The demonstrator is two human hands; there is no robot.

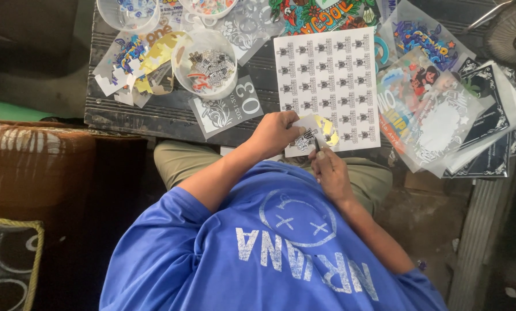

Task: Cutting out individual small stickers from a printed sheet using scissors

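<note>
My left hand (275, 133) holds a small white cut-out (305, 138) printed with a black design and backed by a shiny gold patch (329, 131). My right hand (330, 173) pinches a thin, pointed tool (317, 146) whose tip touches the cut-out. Both hands are over the near edge of the dark table (154, 115). Just beyond them lies a white sheet (327, 75) covered with rows of small black printed designs.
A white bowl (206, 63) of cut pieces stands at the left, with paper scraps (137, 63) beside it and a grey ornate card (226, 109) in front. Plastic-wrapped printed sheets (442, 109) are stacked at the right. A brown seat (33, 167) is at left.
</note>
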